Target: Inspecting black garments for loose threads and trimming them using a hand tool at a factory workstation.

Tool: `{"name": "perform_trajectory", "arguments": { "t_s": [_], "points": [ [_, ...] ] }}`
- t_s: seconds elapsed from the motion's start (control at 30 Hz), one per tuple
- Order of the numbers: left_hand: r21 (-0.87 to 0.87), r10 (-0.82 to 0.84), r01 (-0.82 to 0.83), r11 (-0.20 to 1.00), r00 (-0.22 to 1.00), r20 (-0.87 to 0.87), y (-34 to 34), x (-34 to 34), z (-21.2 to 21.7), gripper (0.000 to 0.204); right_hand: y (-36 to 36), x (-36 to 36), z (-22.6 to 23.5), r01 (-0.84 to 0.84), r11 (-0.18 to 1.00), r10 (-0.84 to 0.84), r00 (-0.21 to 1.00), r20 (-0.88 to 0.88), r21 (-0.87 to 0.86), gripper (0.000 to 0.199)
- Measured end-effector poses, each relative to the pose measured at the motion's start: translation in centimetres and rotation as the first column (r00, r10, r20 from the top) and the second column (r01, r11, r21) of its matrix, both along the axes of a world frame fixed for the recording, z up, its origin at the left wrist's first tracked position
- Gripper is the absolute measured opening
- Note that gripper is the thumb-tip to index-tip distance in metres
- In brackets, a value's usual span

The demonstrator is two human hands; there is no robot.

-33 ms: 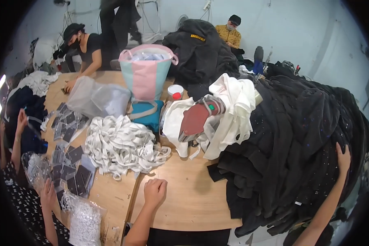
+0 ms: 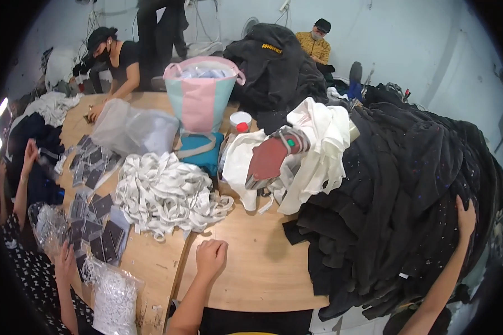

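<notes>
My left hand [image 2: 211, 257] rests on the wooden table, its fingers curled in and nothing visible in them. Far to the right, my right hand [image 2: 466, 216] is at the side of a big heap of black garments [image 2: 385, 195]. Its thumb and fingers grip the dark cloth there, with the fingertips partly sunk into the folds. Several white specks of lint dot the heap. Beyond my left hand lies a tangled pile of white fabric straps [image 2: 162, 195]. A dark red handheld tool [image 2: 265, 159] lies on white cloth [image 2: 324, 151] beside the black heap.
A pink and mint bucket bag [image 2: 198, 95], a teal pouch [image 2: 201, 153] and a white tub [image 2: 240, 119] stand farther back. Dark tags [image 2: 98, 229] and a bag of white strings [image 2: 115, 301] lie left, near a co-worker's hand [image 2: 65, 262]. Other people sit behind.
The whole view has shifted very slightly. Both my hands stay where they were, one on the table and one on the black garments.
</notes>
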State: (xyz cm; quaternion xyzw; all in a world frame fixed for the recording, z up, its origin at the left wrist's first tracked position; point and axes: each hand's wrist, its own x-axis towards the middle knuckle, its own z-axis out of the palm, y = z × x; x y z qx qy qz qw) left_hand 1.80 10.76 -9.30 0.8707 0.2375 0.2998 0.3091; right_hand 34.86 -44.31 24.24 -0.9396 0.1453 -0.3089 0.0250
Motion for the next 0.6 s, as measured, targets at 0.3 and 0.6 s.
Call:
{"name": "perform_trajectory", "arguments": {
  "t_s": [0.3, 0.6],
  "points": [
    [-0.033, -0.012, 0.013, 0.999, 0.999, 0.035, 0.1, -0.2, -0.4, 0.014, 7.5, -7.9, -4.9, -0.520, 0.847, 0.499, 0.850, 0.168, 0.111, 0.038],
    [-0.133, -0.098, 0.095, 0.987, 0.995, -0.012, 0.5, 0.7, -1.7, 0.017, 15.6, -27.1, -13.3, -0.717, 0.340, 0.841, 0.521, 0.143, 0.608, 0.031]
  ]
}}
